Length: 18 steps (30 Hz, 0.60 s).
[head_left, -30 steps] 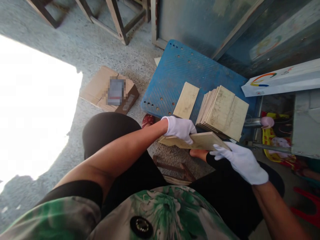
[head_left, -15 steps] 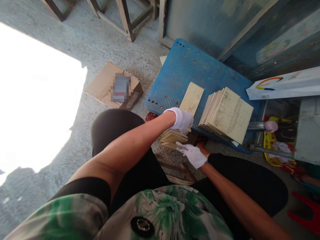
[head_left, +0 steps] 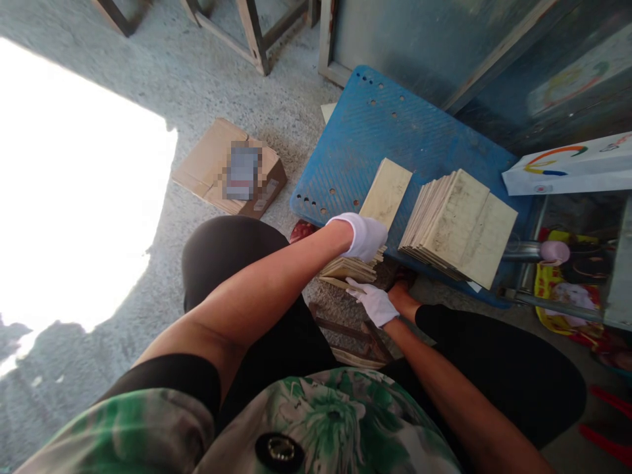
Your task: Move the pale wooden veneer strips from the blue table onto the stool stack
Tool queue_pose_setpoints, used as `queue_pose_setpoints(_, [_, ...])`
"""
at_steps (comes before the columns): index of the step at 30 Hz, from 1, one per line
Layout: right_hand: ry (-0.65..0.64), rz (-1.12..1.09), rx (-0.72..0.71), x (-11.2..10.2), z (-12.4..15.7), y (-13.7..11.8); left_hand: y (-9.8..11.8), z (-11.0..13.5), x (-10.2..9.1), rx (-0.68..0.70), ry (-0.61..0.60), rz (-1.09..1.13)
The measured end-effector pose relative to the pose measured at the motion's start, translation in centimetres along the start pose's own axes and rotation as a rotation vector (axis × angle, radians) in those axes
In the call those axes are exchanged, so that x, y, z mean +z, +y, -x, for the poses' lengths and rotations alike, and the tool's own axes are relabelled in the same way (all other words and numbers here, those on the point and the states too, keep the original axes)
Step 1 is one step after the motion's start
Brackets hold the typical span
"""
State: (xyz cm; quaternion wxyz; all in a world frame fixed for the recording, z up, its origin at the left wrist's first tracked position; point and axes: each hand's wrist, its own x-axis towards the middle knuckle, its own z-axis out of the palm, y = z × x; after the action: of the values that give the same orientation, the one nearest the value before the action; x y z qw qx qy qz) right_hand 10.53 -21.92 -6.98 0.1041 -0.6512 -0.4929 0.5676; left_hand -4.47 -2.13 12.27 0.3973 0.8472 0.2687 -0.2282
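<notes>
Both my hands wear white gloves. My left hand (head_left: pixel 364 236) rests on top of a small stack of thin pale wooden boards (head_left: pixel 349 270) low between my knees. From below on the right, my right hand (head_left: pixel 372 301) grips the same stack at its lower edge. A single board (head_left: pixel 386 193) lies on the blue perforated platform (head_left: pixel 375 131) just beyond my left hand. To the right, a larger fanned pile of boards (head_left: pixel 459 227) leans on the platform.
A flattened cardboard box (head_left: pixel 230 168) lies on the concrete floor to the left. Wooden frame legs (head_left: pixel 251 33) stand at the top. A white printed box (head_left: pixel 567 168) and colourful clutter (head_left: pixel 563 283) sit at the right. A low wooden stool (head_left: pixel 353 339) is under me.
A second ago I held one board flat in front of the big pile. Both hands have dropped lower and left, and the board now lies on the small stack.
</notes>
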Motion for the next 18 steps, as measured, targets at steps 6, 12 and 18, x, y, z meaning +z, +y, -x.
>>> queue_pose_setpoints(6, [0.043,0.041,-0.001,0.0,-0.5,-0.2,0.0,-1.1,0.5,-0.008,-0.009,0.023])
queue_pose_setpoints(12, [0.042,0.242,-0.204,-3.2,1.1,-2.6,-1.3,-3.7,1.5,-0.045,-0.008,-0.02])
queue_pose_setpoints(18, [0.132,-0.021,0.046,-8.0,0.9,-7.6,-3.1,-6.3,2.1,-0.206,0.06,0.055])
